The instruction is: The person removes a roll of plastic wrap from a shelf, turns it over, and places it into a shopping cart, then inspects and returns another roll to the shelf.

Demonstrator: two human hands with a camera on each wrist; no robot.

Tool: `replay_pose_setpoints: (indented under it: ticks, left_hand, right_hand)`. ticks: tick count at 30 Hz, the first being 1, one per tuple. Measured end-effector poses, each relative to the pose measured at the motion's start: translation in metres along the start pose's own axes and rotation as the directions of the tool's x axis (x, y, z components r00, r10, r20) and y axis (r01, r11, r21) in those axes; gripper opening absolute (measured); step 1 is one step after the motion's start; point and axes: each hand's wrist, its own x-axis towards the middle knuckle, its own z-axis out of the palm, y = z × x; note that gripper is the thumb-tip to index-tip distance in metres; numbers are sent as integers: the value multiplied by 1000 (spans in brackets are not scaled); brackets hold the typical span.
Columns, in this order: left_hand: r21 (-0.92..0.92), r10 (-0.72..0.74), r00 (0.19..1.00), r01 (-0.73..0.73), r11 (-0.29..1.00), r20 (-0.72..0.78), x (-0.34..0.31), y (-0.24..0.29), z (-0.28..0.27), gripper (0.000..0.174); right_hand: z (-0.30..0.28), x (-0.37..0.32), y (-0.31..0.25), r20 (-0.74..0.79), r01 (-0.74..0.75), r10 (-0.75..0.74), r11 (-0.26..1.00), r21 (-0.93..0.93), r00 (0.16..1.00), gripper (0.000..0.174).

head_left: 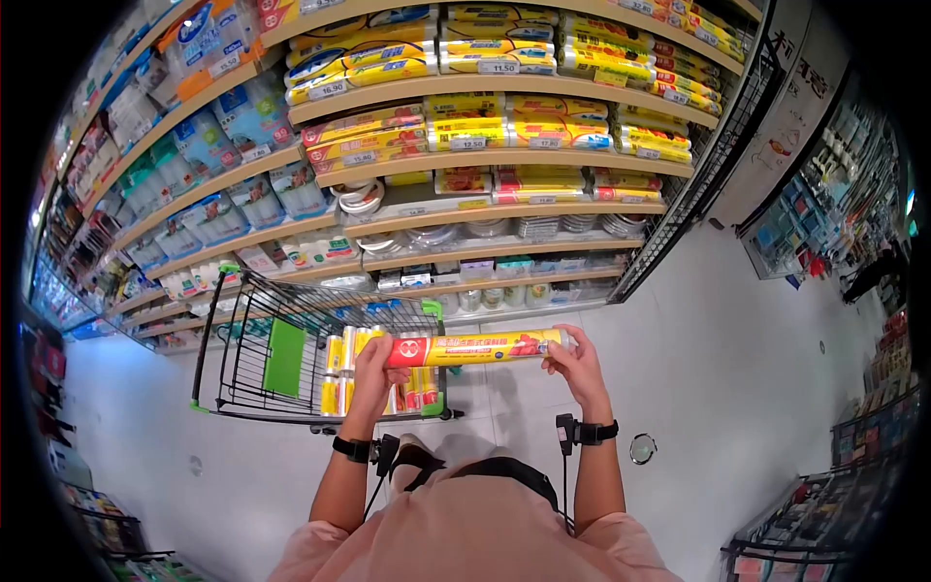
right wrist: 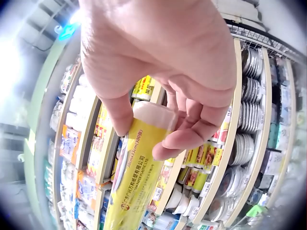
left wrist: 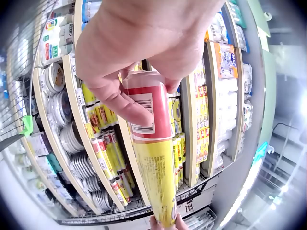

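Note:
A roll of cling film (head_left: 475, 349) in a yellow and red wrapper lies nearly level in front of the body, held at both ends. The left hand (head_left: 369, 376) grips its red end; in the left wrist view, fingers (left wrist: 132, 108) lie across the barcode and the thumb is on the other side. At the yellow end, the right hand (head_left: 580, 367) pinches the roll between thumb and curled fingers, as the right wrist view shows. Below and left stands a shopping cart (head_left: 284, 357) with several yellow and white rolls (head_left: 332, 393) standing inside.
Tall shelves (head_left: 504, 160) ahead carry stacked yellow rolls (head_left: 495, 50), with foil plates (head_left: 621, 225) lower down. Bagged goods (head_left: 206, 138) fill the left side. A black mesh panel (head_left: 690, 209) ends the shelving at right. Pale floor (head_left: 679, 330) stretches rightward to other racks (head_left: 873, 427).

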Motion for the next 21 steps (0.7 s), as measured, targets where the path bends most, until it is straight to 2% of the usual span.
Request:
replay_pose_setpoints:
  ticks: [3, 4, 7, 10, 14, 16, 19, 21]
  left_hand:
    - [-74, -17, 998, 21, 997, 53, -8, -12, 17, 25]
    - [-87, -9, 994, 18, 996, 111, -7, -16, 19, 28]
    - [-102, 21, 989, -6, 995, 145, 2, -20, 35, 31]
    - [-70, 7, 974, 10, 997, 226, 8, -22, 51, 33]
    - [-98, -2, 956, 32, 995, 292, 11, -37, 84, 36]
    - [-87, -23, 936, 57, 995, 351, 9, -41, 94, 42]
    - [-15, -16, 929, 23, 1000, 369, 9, -53, 105, 45]
    - [-36, -20, 928, 36, 999, 371, 10, -61, 111, 46]
  right_hand:
    - [-21, -12, 3, -48, -15, 17, 999, 43, 999, 44]
    - [-27, -15, 5, -64, -8, 11, 998, 61, 998, 44]
    - [-44, -26, 3, -128, 125, -140, 985, -118, 982, 42]
    - [-53, -47, -6, -191, 73, -93, 991, -109, 977, 46]
    - [-79, -66, -13, -248, 96, -140, 978, -184, 959, 50]
    - [-87, -73, -14, -287, 88, -132, 983, -162, 949, 49]
    - [-98, -88, -22, -306, 74, -105, 991, -111, 946, 47]
    - [-109, -97, -23, -316, 74, -86, 996, -51, 945, 45]
